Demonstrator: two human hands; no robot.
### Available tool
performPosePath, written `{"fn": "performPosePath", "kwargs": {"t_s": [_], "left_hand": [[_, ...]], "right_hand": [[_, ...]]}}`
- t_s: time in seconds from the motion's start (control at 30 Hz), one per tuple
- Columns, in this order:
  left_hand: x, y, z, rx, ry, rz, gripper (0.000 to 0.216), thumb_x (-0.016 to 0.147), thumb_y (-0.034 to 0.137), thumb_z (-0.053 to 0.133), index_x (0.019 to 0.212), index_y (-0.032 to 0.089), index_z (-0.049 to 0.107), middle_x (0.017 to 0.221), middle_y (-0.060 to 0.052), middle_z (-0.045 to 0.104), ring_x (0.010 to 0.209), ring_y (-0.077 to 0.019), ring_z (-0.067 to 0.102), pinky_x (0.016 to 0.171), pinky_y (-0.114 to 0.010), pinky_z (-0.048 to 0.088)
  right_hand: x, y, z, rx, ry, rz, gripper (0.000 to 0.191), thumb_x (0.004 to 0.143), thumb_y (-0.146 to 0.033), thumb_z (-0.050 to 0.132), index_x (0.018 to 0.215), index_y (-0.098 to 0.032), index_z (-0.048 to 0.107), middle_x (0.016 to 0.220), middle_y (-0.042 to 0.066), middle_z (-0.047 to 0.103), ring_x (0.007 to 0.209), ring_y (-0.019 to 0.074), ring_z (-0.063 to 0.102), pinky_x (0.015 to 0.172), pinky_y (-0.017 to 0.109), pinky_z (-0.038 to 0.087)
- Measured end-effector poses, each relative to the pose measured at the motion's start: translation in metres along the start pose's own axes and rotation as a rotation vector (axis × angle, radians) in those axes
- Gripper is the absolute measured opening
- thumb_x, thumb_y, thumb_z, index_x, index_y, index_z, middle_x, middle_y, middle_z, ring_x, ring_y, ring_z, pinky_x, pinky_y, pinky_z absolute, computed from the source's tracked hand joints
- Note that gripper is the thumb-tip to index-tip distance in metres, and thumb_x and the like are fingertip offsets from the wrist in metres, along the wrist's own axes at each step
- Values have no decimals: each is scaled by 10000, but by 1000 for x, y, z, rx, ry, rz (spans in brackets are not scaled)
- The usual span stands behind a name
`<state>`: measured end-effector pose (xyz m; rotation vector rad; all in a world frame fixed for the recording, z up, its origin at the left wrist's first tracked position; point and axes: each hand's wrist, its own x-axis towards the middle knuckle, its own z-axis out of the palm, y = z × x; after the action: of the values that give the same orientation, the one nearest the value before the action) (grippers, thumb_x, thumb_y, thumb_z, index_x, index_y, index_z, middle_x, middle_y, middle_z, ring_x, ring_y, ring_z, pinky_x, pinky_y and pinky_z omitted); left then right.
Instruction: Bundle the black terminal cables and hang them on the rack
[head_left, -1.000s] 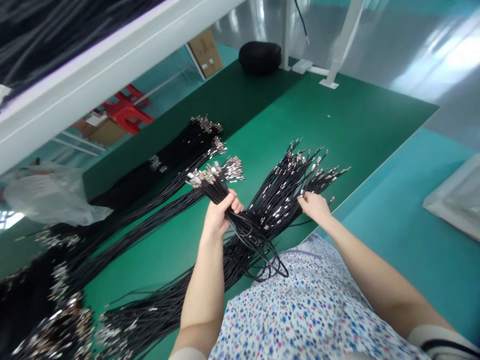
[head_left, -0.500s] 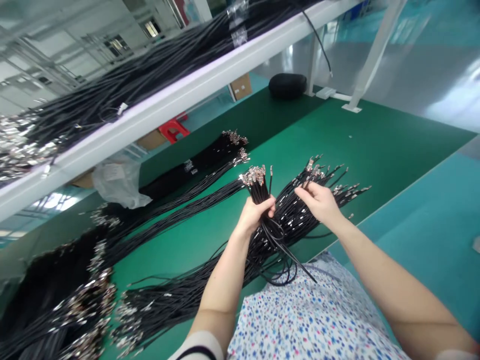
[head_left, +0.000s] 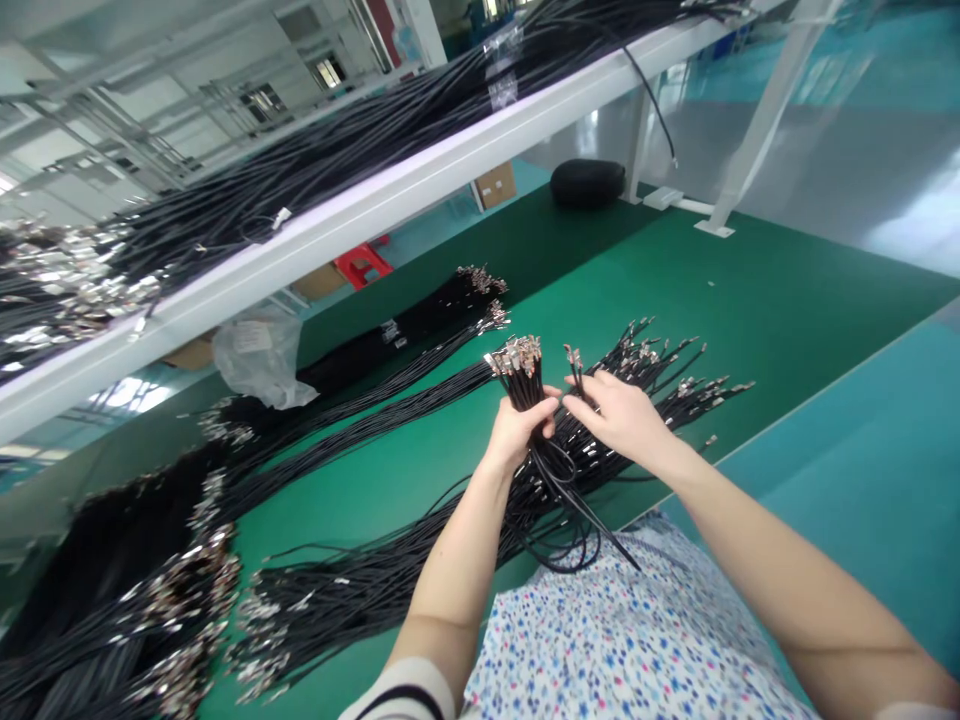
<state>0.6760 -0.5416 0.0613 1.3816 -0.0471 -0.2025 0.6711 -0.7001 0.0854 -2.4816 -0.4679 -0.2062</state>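
My left hand [head_left: 517, 432] is closed round a bunch of black cables [head_left: 523, 378] with metal terminals pointing up and away. My right hand [head_left: 619, 415] pinches one or two black cables [head_left: 576, 368] and holds them right beside that bunch, terminals up. Both hands hover over a fanned pile of loose black cables [head_left: 660, 375] lying on the green table mat [head_left: 765, 300]. The held cables' lower ends loop down toward my flowered shirt [head_left: 600, 650].
More cable bundles [head_left: 420, 325] lie across the mat to the left, with heaps of terminals [head_left: 187, 590] at the near left. A white shelf rail [head_left: 360, 215] overhead carries several long cables. A black pouch [head_left: 587, 183] sits at the far end, a plastic bag [head_left: 259, 355] under the shelf.
My right hand has lifted cables from the fanned pile and brought them left to the bunch in my left hand. The view has tilted up, showing the shelf.
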Motion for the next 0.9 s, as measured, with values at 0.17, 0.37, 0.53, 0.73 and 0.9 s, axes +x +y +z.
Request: {"fn": "performPosePath", "kwargs": {"t_s": [0.17,0.37,0.53,0.73,0.9], "left_hand": [[0,-2,-3,-43,-12,9,263,659,295,662,854,131,597,474,42,487,383,-69,442,450,-216,337],[-3,0,-11,-86,25,19,254,655,273,663,842,123,579,472,41,484,391,-74,454,459,-220,349],[-6,1,-9,-71,-21,15,255,651,269,664,840,116,588,463,37,491,392,-76,459,462,-222,351],[-6,6,5,-16,10,27,335,598,286,694,868,104,616,667,-36,614,400,-78,489,436,-224,353],[-6,9,10,6,72,12,357,540,259,721,848,117,613,689,-32,625,404,-86,497,416,-229,370]], "right_hand": [[23,9,-22,303,-8,0,366,844,-392,386,789,-135,641,683,31,570,626,120,498,582,226,355],[37,14,-37,286,-305,-90,351,740,-419,525,533,-140,571,557,2,534,527,93,444,523,225,321],[46,7,-42,267,-257,63,277,756,-348,516,601,-132,594,530,8,544,507,97,480,512,223,343],[55,-5,-29,407,-316,29,197,749,-287,524,667,-129,607,539,8,577,498,94,522,486,204,362],[54,-25,-26,280,-261,-86,213,753,-238,523,570,-132,554,503,-14,531,464,62,457,476,198,308]]}}
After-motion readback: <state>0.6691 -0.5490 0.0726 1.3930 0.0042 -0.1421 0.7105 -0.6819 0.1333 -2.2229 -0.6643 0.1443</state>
